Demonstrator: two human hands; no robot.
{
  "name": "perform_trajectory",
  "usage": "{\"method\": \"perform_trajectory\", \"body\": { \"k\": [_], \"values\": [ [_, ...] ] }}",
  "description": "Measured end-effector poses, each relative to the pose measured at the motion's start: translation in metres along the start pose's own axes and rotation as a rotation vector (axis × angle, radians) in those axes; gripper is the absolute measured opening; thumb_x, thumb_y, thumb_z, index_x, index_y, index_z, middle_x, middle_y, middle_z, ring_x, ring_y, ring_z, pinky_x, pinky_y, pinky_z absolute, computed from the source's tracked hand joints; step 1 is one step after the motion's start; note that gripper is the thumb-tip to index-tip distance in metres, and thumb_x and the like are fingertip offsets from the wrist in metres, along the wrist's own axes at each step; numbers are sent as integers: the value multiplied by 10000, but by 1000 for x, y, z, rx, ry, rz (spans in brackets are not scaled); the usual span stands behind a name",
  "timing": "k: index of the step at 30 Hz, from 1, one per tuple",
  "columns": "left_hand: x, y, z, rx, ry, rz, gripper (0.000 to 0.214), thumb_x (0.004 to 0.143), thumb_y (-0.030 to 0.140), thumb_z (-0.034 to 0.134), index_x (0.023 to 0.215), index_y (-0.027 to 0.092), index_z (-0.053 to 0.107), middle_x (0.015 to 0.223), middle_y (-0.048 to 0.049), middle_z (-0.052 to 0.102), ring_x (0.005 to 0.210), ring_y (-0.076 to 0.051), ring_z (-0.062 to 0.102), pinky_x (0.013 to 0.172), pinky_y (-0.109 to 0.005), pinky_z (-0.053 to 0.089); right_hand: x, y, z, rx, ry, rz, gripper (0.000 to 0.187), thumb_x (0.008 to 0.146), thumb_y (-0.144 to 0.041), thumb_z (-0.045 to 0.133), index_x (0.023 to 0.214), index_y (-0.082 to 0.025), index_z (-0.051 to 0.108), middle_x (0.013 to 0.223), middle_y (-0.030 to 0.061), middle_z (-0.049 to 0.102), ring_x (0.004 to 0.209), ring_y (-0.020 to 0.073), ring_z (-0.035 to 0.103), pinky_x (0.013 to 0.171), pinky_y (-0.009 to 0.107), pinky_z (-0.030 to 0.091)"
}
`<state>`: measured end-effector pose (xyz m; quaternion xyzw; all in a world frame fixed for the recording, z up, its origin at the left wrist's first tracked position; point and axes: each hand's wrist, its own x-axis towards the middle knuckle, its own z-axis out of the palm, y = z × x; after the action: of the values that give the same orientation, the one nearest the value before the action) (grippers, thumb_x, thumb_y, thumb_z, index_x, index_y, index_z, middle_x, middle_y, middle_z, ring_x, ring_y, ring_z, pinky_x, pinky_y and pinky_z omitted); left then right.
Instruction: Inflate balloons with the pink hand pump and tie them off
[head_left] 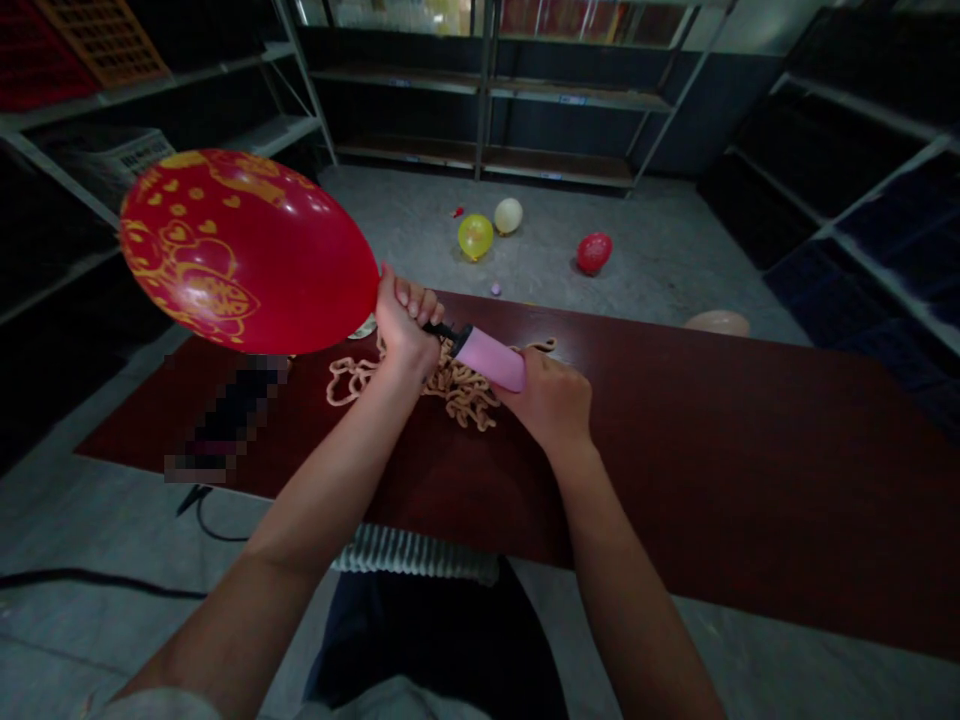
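A large red balloon (300, 255) with gold printed hearts is inflated and stretches to the upper left. At its neck my left hand (407, 318) is closed, around the nozzle end of a pink hand balloon pump (491, 360); the fingers hide where neck and nozzle meet. The pump's black end piece shows just past those fingers. My right hand (553, 398) wraps round the other end of the pink barrel. Below both hands, a tangled heap of tan cord-like strands (469, 400) lies on the dark red-brown table (712, 460).
A pixelated dark object (232, 415) lies on the table's left. Beyond the table, a yellow balloon (475, 238), a white balloon (508, 215) and a smaller red balloon (594, 253) rest on the floor. Metal shelves (480, 90) stand behind. A black cable (105, 578) crosses the floor at left.
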<state>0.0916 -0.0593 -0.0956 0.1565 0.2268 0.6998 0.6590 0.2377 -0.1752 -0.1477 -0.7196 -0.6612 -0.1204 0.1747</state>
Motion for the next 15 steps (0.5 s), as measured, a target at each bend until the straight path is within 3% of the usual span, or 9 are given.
{"method": "perform_trajectory", "body": {
  "k": [5, 10, 15],
  "values": [
    [-7, -12, 1, 75, 59, -20, 605, 979, 517, 506, 541, 193, 242, 419, 59, 214, 329, -71, 197, 345, -226, 204, 1, -2, 4, -6, -26, 22, 408, 812, -525, 647, 1038, -186, 627, 900, 114, 728, 734, 232, 640, 605, 313, 303],
    [5, -7, -4, 16, 88, -15, 588, 982, 493, 509, 541, 198, 254, 420, 60, 221, 325, -77, 204, 350, -240, 203, 7, -2, 7, -24, 31, -8, 374, 863, -530, 587, 992, -181, 623, 912, 124, 714, 815, 248, 630, 665, 328, 331],
    [12, 0, -5, -14, 127, -17, 540, 1033, 438, 407, 574, 195, 261, 420, 74, 215, 317, -68, 216, 361, -216, 204, 11, -1, 10, -38, 82, -26, 387, 912, -532, 528, 1044, -178, 612, 946, 123, 702, 875, 257, 615, 708, 343, 336]
  ]
}}
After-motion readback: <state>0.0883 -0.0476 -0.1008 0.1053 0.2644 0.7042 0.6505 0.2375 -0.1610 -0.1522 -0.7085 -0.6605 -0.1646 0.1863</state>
